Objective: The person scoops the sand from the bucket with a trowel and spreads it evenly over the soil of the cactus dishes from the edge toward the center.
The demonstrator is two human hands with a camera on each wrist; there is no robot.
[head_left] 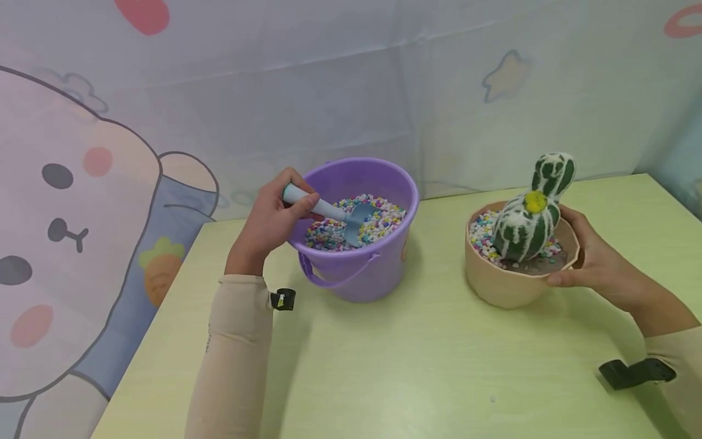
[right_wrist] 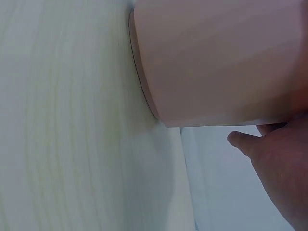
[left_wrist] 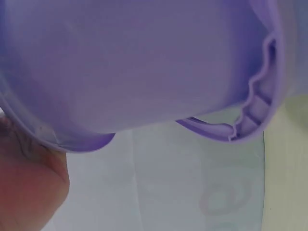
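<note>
My left hand (head_left: 271, 213) grips the light blue handle of a small shovel (head_left: 359, 224) over the left rim of a purple bucket (head_left: 364, 277). The shovel's blade lies among multicoloured pebbles (head_left: 390, 214) inside. Seen from the left wrist, the bucket's wall (left_wrist: 144, 62) fills most of the picture and hides the shovel. On the right, my right hand (head_left: 609, 265) holds a peach flowerpot (head_left: 501, 289) by its right side, thumb in front. A green and white cactus (head_left: 518, 235) with a yellow flower stands in it. Pebbles cover the soil's left part; brown soil shows at front right.
Both containers stand on a pale yellow-green table (head_left: 395, 366). Behind it hangs a printed cloth (head_left: 329, 91) with a cartoon animal at the left. The bucket's purple handle (head_left: 334, 283) hangs down at its front. A few stray pebbles lie on the bare soil.
</note>
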